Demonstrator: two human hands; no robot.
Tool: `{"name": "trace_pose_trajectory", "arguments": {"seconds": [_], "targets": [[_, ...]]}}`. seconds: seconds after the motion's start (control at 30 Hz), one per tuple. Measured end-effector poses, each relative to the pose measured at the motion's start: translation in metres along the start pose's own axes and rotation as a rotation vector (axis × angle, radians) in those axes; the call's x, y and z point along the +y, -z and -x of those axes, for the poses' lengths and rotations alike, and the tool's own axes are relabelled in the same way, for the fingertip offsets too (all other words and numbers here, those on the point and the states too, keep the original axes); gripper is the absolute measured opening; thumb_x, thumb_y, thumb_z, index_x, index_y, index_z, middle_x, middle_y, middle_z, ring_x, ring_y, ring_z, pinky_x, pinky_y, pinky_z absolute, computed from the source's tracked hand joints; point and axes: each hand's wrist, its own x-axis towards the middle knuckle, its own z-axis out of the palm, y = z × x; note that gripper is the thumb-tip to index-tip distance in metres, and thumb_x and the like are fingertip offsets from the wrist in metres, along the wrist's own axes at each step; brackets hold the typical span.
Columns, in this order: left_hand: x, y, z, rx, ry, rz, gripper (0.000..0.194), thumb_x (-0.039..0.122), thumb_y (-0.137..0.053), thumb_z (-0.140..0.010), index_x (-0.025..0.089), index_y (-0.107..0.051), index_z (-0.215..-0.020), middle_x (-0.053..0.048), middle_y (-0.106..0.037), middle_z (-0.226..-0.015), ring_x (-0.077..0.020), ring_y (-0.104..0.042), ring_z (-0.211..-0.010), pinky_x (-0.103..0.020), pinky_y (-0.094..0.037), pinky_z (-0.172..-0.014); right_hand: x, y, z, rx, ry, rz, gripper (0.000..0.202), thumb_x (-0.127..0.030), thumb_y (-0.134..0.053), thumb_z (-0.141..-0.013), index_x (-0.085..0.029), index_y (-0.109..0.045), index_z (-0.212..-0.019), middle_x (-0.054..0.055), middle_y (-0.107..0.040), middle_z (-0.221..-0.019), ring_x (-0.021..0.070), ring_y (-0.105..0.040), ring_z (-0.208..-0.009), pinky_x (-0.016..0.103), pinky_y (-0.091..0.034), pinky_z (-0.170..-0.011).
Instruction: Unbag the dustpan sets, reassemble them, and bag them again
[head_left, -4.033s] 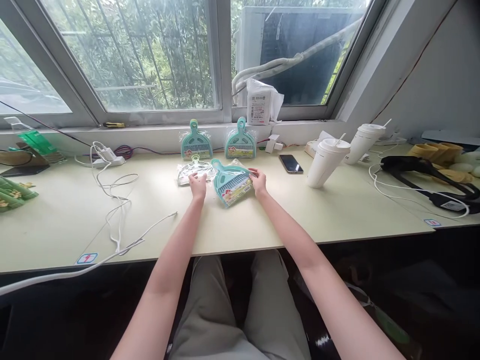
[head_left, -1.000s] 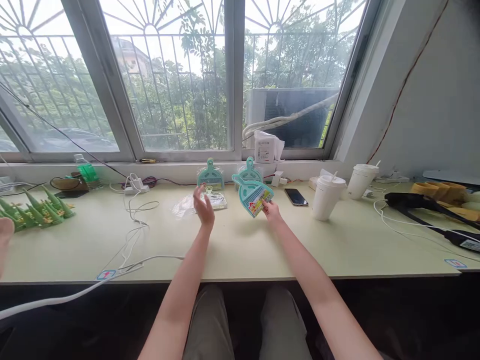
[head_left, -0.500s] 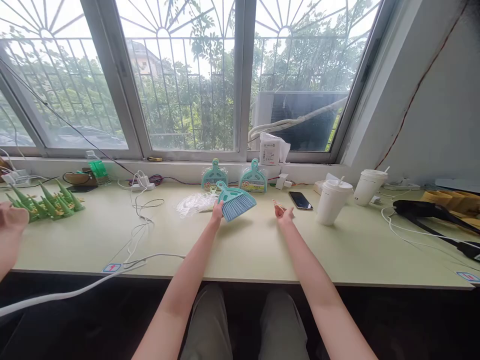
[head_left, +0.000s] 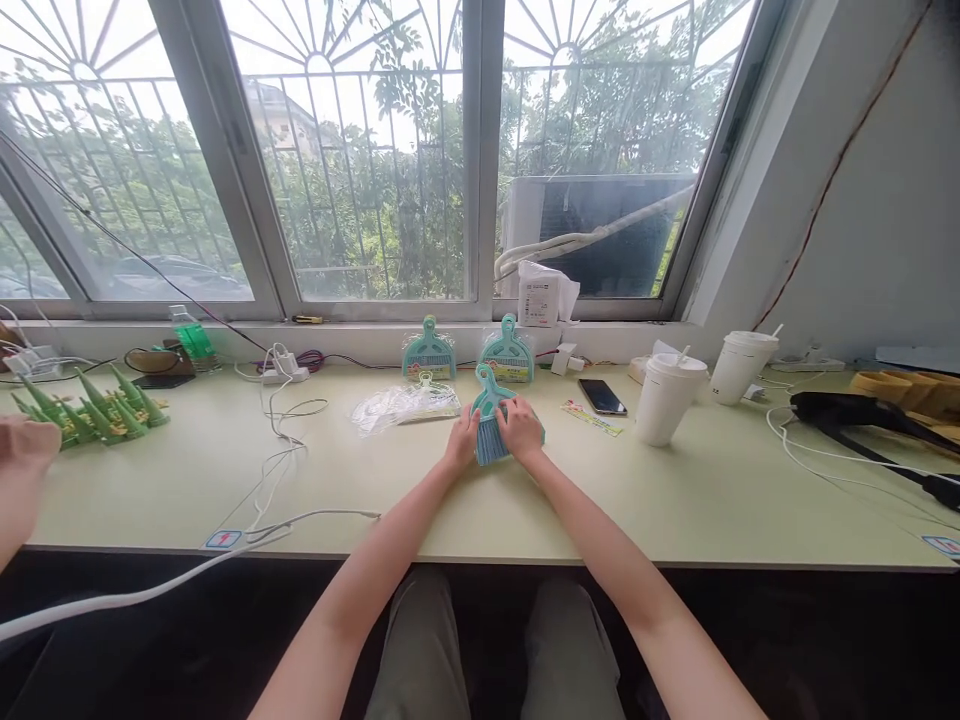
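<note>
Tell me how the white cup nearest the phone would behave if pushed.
The white cup would probably tip if pushed near its lid, being tall and narrower at the base. Knocked over, its round side may roll. The opaque wall hides any contents, so I can't judge its weight.

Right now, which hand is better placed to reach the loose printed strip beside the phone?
Right, I'd say: the right hand is nearer the printed strip. The left hand is farther across, and both are on the dustpan and brush.
</note>
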Motion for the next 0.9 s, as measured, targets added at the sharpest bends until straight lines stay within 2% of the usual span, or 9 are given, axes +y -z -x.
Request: {"name": "trace_pose_trajectory", "arguments": {"seconds": [0.1,0.2,0.33,0.43,0.5,0.57,0.63,0.77,0.9], "targets": [[0.006,-0.002,0.007,-0.005,-0.130,-0.116,0.053,0.054,-0.029,-0.097,0.021,-0.050,-0.133,-0.008,-0.070,-0.103,-0.0230,-0.065,-0.095,-0.037,-0.048,-0.089,0.000,0.002,-0.001,0.054,0.017,0.000,0.032,-0.044,-0.044,-0.094,-0.018,-0.062,-0.100,0.013,-0.059,-0.108,0.0265,-0.056,-0.104,0.032,-0.045,-0.076],[0.004,0.001,0.002,-0.012,-0.167,-0.114,0.053,0.054,-0.028,-0.098,0.022,-0.051,-0.134,-0.007,-0.069,-0.110,-0.0223,-0.064,-0.100,-0.036,-0.047,-0.092,0.006,0.009,-0.011,0.073,0.005,-0.131,0.031,-0.045,-0.042,-0.093,-0.020,-0.058,-0.086,0.008,-0.056,-0.099,0.0237,-0.056,-0.093,0.032,-0.045,-0.075],[-0.009,0.018,-0.018,0.111,0.047,-0.101,0.043,0.042,-0.036,-0.097,0.021,-0.056,-0.128,-0.010,-0.064,-0.126,-0.0246,-0.056,-0.118,-0.037,-0.043,-0.100,0.009,0.028,-0.023,-0.015,0.000,-0.294,0.038,-0.037,-0.025,-0.097,-0.021,-0.055,-0.080,0.005,-0.055,-0.092,0.0186,-0.058,-0.084,0.028,-0.045,-0.072],[-0.015,0.033,-0.025,0.080,0.146,-0.204,0.033,0.033,-0.048,-0.090,0.020,-0.062,-0.117,-0.010,-0.067,-0.120,-0.0262,-0.058,-0.116,-0.038,-0.045,-0.097,0.014,0.045,-0.025,-0.088,-0.045,-0.094,0.037,-0.042,-0.033,-0.096,-0.020,-0.061,-0.086,0.008,-0.059,-0.102,0.0193,-0.061,-0.087,0.028,-0.045,-0.071],[-0.014,0.036,-0.022,0.014,0.148,-0.354,0.026,0.031,-0.051,-0.088,0.019,-0.067,-0.104,-0.010,-0.070,-0.107,-0.0276,-0.061,-0.108,-0.038,-0.046,-0.092,0.022,0.054,-0.023,-0.253,-0.095,0.133,0.035,-0.045,-0.043,-0.093,-0.019,-0.066,-0.086,0.012,-0.062,-0.107,0.0234,-0.063,-0.094,0.031,-0.045,-0.076],[-0.010,0.032,-0.016,-0.011,0.152,-0.515,0.023,0.030,-0.049,-0.088,0.019,-0.069,-0.094,-0.010,-0.072,-0.099,-0.0283,-0.063,-0.101,-0.038,-0.046,-0.087,0.034,0.060,-0.022,-0.457,-0.177,0.322,0.030,-0.040,-0.053,-0.090,-0.016,-0.070,-0.087,0.016,-0.065,-0.107,0.0285,-0.063,-0.102,0.035,-0.045,-0.082],[-0.005,0.027,-0.010,-0.005,0.157,-0.627,0.024,0.030,-0.047,-0.089,0.020,-0.069,-0.089,-0.010,-0.072,-0.097,-0.0277,-0.064,-0.097,-0.036,-0.046,-0.083,0.045,0.064,-0.022,-0.546,-0.269,0.432,0.026,-0.034,-0.057,-0.088,-0.014,-0.072,-0.093,0.020,-0.067,-0.109,0.0313,-0.063,-0.107,0.038,-0.045,-0.085],[0.000,0.024,-0.007,-0.014,0.137,-0.750,0.031,0.035,-0.041,-0.093,0.021,-0.067,-0.082,-0.011,-0.072,-0.100,-0.0264,-0.064,-0.099,-0.033,-0.045,-0.080,0.057,0.069,-0.024,-0.457,-0.353,0.499,0.027,-0.030,-0.059,-0.086,-0.013,-0.071,-0.104,0.022,-0.066,-0.116,0.0310,-0.061,-0.113,0.038,-0.046,-0.085],[0.000,0.029,-0.011,-0.004,0.159,-0.767,0.041,0.044,-0.034,-0.096,0.021,-0.065,-0.083,-0.011,-0.071,-0.101,-0.0266,-0.063,-0.102,-0.033,-0.045,-0.079,0.064,0.071,-0.024,-0.437,-0.389,0.494,0.032,-0.028,-0.064,-0.083,-0.012,-0.069,-0.110,0.022,-0.065,-0.118,0.0306,-0.061,-0.114,0.038,-0.048,-0.087]]}}
